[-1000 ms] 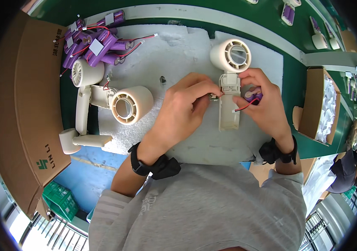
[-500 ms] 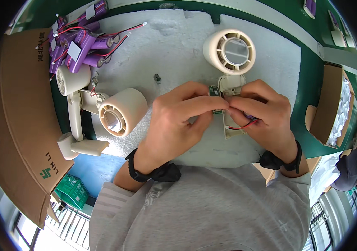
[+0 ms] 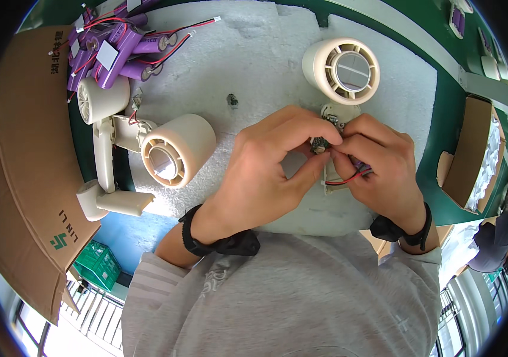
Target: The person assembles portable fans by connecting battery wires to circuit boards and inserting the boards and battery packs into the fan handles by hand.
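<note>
Between the thumb and forefinger of my left hand (image 3: 269, 169) is a small green circuit board (image 3: 320, 145), tilted over an open cream handle shell. My right hand (image 3: 385, 157) is closed around a purple battery (image 3: 359, 164), mostly hidden by its fingers. Red and black wires (image 3: 344, 180) come out from under that hand. Its thumb and forefinger meet the left fingertips at the board; whether they pinch a wire there is hidden. Just beyond my hands, the shell joins a round cream fan head (image 3: 352, 71) with a clear disc at its centre.
Purple batteries with wires (image 3: 117, 53) lie heaped at the far left. Below them are another cream fan (image 3: 179, 152) and handle parts (image 3: 105, 154). A white foam sheet (image 3: 254, 53) covers the bench. Cardboard boxes flank it, left (image 3: 27, 166) and right (image 3: 465, 152).
My left hand has shifted slightly right and tilted the circuit board, which lay flatter before. My right hand keeps its hold near the shell. The whole view has shifted a little.
</note>
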A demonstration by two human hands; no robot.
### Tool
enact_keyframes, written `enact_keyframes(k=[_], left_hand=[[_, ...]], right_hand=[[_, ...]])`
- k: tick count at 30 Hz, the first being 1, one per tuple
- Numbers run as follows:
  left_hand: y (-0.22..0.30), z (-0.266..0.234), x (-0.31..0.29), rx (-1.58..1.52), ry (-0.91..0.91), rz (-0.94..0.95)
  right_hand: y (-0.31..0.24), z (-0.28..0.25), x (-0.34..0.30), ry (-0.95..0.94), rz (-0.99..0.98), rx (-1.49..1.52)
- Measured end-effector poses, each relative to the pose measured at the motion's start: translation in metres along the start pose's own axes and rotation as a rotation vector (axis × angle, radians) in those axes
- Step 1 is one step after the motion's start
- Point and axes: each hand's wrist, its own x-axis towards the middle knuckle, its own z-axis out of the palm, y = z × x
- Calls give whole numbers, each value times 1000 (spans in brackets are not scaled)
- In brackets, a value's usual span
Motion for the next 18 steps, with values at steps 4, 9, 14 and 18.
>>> enact_keyframes(k=[4,9,14,18], left_hand=[[-2,0,0,47,15,33],[-5,-3,1,95,9,59],[-3,-6,1,121,-16,16],[2,-5,3,118,-34,33]], right_hand=[[1,-2,-1,-22,41,31],[6,-13,-1,-81,135,335],[3,-22,-2,-5,107,466],[7,-24,-3,64,30,349]])
